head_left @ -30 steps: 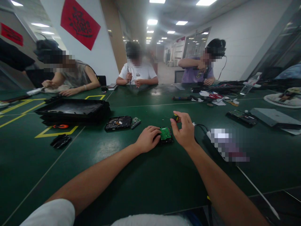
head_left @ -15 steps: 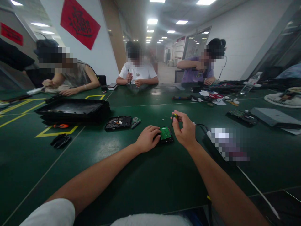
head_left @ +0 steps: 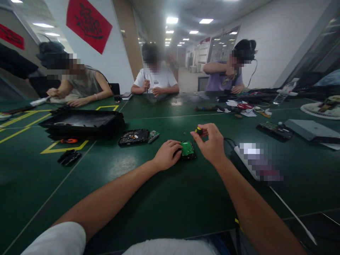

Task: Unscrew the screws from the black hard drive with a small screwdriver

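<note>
A hard drive (head_left: pixel 188 149) with a green circuit board facing up lies on the dark green table in front of me. Its left edge is gripped by my left hand (head_left: pixel 168 155), whose curled fingers cover that side. Over the drive's upper right edge, my right hand (head_left: pixel 211 141) pinches the yellow and black handle of a small screwdriver (head_left: pixel 198 131) between thumb and fingers. The shaft points down to the drive's edge, though its tip is too small to make out. A tiny screw-like bit (head_left: pixel 184 133) lies just beyond the drive.
Left of my hands are an opened hard drive (head_left: pixel 133 137), a loose circuit board (head_left: pixel 153 136), black trays (head_left: pixel 79 122) and black pieces (head_left: pixel 69 157). On the right are a cabled device with a blurred screen (head_left: pixel 247 163), another drive (head_left: pixel 275 130) and a grey case (head_left: pixel 313 128). Three people sit opposite.
My right hand has turned slightly, and more of the screwdriver's yellow handle shows above the drive's edge. My left hand stays on the drive.
</note>
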### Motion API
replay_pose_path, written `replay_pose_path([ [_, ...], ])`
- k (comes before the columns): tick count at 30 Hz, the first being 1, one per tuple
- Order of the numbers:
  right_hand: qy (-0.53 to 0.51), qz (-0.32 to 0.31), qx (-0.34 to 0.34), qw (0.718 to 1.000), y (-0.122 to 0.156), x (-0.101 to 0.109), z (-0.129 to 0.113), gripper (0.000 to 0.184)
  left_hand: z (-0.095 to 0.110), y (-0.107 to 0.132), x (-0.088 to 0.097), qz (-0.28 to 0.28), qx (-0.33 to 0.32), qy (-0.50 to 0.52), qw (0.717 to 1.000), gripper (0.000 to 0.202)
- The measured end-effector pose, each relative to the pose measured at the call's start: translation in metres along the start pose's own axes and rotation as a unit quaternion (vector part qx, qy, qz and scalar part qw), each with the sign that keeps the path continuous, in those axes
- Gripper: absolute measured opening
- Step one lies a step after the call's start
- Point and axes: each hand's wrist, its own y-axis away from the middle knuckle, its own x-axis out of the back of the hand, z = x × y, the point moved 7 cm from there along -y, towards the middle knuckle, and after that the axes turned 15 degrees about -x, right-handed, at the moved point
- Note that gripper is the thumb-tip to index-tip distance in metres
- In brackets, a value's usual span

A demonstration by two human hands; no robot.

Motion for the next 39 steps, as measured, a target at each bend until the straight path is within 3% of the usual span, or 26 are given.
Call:
replay_pose_path([
  [8,0.001,-0.005,-0.013,1.0,0.001,0.0,-0.001,0.029,0.0,0.001,0.001,0.008,0.001,0.004,1.0,0.024],
  [15,-0.046,-0.059,-0.024,0.997,0.002,-0.012,0.012,0.033,-0.001,0.0,0.0,0.01,-0.002,0.004,1.0,0.023],
  [22,-0.008,0.002,-0.002,1.0,0.005,-0.004,0.004,0.034,0.0,0.0,0.0,0.01,-0.007,0.003,1.0,0.023],
  [29,-0.038,-0.02,-0.012,0.999,0.006,-0.009,0.007,0.036,-0.001,0.0,0.0,0.01,-0.006,0.0,1.0,0.022],
  [35,-0.011,0.013,-0.001,1.0,0.004,-0.002,0.003,0.031,-0.003,0.001,-0.002,0.008,-0.007,-0.002,1.0,0.023],
  [39,-0.027,-0.037,-0.004,0.999,0.003,-0.009,0.007,0.035,-0.002,0.001,-0.001,0.009,-0.003,0.004,1.0,0.023],
])
